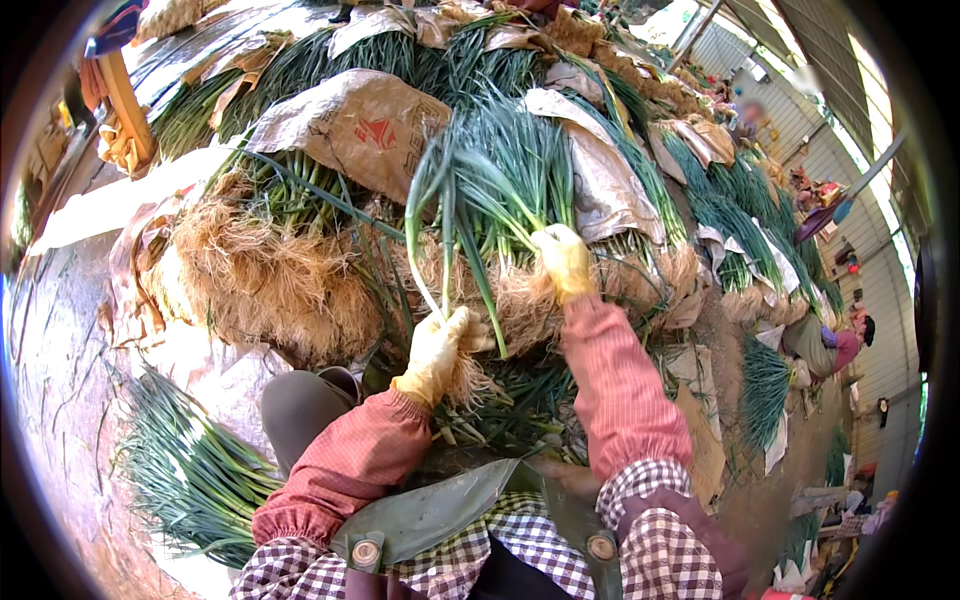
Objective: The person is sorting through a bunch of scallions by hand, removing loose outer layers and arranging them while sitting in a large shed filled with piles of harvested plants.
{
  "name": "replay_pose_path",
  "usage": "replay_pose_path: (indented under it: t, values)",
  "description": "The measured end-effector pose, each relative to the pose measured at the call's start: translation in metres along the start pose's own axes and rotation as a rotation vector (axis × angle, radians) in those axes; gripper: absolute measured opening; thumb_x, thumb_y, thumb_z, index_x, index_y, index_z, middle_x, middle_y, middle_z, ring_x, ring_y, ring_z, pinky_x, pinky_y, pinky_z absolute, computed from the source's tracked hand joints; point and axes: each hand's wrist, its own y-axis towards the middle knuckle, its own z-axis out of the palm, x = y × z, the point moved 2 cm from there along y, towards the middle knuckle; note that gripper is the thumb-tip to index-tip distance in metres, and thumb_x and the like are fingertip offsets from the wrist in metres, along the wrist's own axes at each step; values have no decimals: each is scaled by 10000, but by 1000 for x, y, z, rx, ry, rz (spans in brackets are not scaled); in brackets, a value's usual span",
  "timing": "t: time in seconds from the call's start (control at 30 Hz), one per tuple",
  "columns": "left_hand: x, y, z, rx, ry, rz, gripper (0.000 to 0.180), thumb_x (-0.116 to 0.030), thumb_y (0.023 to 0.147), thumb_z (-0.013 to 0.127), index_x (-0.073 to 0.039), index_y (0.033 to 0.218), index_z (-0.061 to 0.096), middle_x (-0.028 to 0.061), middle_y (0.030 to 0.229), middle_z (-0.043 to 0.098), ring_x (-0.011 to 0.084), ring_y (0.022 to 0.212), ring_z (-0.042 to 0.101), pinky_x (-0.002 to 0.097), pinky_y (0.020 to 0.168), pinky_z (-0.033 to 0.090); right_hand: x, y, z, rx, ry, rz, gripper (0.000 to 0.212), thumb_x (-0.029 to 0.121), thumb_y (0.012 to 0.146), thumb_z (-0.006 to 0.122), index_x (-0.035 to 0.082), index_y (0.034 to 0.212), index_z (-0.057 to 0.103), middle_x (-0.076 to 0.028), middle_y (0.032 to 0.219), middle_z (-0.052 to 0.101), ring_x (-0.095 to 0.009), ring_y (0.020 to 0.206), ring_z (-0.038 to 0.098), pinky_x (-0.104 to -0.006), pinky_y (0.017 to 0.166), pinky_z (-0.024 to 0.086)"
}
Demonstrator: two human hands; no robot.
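My left hand [437, 347], in a pale yellow glove, is closed round the white lower ends of a few green onions [447, 250]. Their leaves rise and bend over above the fist, and fringed roots show beneath it. Farther forward and to the right, my right hand [564, 257], also gloved in yellow, closes on the stalks of other green onions at the front of a heap [515, 150]. The fingertips of that hand are partly hidden. Tan, matted roots [270, 280] line the near side of the heap.
Printed woven sacks [350, 125] cover parts of the heap. A bundle of green onions [190, 470] lies at the lower left, beside my knee [305, 415]. More heaps [740, 215] stretch away on the right, where another person [830, 350] sits. A wooden post [125, 105] stands at the far left.
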Motion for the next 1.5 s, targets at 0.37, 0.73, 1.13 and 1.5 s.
replay_pose_path:
  t: [0.37, 0.73, 1.13, 1.5]
  values:
    - [31, -10, -4, 65, 157, -108, 47, -42, 813, 574, -6, 822, 545, 34, 643, 536, 118, 508, 502, 248, 449, 421, -59, -99, 64, 573, 689, 189, 253, 253, 851, 583, 21, 940, 632, -33, 826, 599, -132, 653, 529, -272, 610, 432]
    - [31, 8, -22, -197, 282, 52, 156, 21, 803, 559, 6, 950, 510, 71, 771, 577, 143, 599, 551, 251, 510, 473, -26, -155, 36, 68, 279, -597, 192, 128, 877, 521, -10, 764, 592, -99, 756, 634, -201, 624, 591, -329, 556, 487]
    - [23, -31, 20, 227, -141, -420, 264, -223, 862, 515, 12, 977, 556, 139, 847, 612, 250, 768, 619, 360, 718, 524, -60, -130, 21, 639, 1016, 311, 175, 147, 868, 558, 47, 1009, 585, 51, 639, 520, -13, 450, 345, -144, 391, 274]
    - [44, -14, 0, -19, 272, -230, 61, 39, 743, 587, 10, 794, 570, 54, 657, 560, 160, 533, 540, 272, 473, 439, -72, -124, 22, 243, -127, -203, 235, 247, 795, 621, 17, 837, 594, -178, 735, 603, -252, 649, 592, -333, 590, 449]
